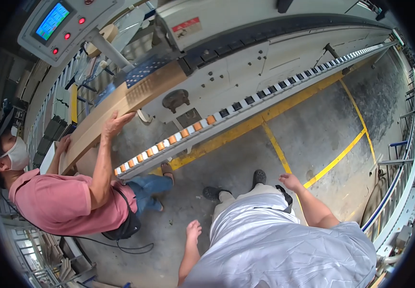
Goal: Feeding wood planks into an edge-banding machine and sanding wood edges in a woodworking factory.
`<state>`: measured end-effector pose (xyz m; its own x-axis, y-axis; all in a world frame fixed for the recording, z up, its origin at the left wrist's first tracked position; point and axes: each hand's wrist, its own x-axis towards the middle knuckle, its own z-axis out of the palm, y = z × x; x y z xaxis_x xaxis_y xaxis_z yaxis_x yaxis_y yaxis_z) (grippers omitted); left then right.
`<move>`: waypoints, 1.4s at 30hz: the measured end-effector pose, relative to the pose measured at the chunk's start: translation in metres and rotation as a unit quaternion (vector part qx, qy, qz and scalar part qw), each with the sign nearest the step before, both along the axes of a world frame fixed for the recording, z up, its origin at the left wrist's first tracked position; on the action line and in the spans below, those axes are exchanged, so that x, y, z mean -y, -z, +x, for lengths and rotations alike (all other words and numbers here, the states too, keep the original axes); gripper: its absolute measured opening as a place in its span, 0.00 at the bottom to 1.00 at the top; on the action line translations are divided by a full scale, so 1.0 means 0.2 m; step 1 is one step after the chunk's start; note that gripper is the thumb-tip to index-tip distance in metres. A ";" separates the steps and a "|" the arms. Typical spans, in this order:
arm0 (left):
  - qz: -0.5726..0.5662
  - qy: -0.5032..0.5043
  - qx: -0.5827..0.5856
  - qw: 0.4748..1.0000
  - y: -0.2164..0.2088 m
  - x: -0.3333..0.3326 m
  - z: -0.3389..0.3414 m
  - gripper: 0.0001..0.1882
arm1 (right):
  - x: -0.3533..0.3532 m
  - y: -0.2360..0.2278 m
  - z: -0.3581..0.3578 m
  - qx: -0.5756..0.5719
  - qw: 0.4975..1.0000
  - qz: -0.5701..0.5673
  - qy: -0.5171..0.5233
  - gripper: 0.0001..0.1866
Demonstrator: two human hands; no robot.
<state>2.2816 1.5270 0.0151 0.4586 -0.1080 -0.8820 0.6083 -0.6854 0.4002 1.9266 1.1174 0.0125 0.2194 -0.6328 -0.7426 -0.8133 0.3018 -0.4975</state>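
Observation:
My left hand (194, 231) hangs beside my body over the concrete floor, fingers curled in, with nothing visible in it. Out on the other side, my right hand (290, 182) is held away from my body, its fingers loosely bent and partly apart, empty. Neither hand touches anything. At the left, a co-worker in a pink shirt (68, 204) has both hands on a long wood-coloured board (94, 122). The board's far end meets the inlet of a long grey machine (238, 72).
A rail with a row of orange, white and black pads (188, 131) runs along the machine. A control panel (54, 29) with lit red buttons hangs at the upper left. Yellow lines (277, 144) mark the floor. Metal roller racks (397, 192) stand at the right.

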 end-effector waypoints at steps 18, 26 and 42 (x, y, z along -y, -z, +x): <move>0.020 0.038 0.048 0.998 -0.23 0.30 -0.77 0.20 | 0.46 0.47 -0.70 0.047 0.998 0.032 0.041 0.18; 0.030 -0.087 0.026 0.995 -0.11 0.12 -1.00 0.18 | 0.67 0.27 -0.29 0.056 0.996 0.015 -0.065 0.23; -0.006 -0.038 0.044 0.998 -0.08 0.27 -0.85 0.19 | 0.70 0.24 -0.27 0.026 0.995 -0.005 -0.100 0.21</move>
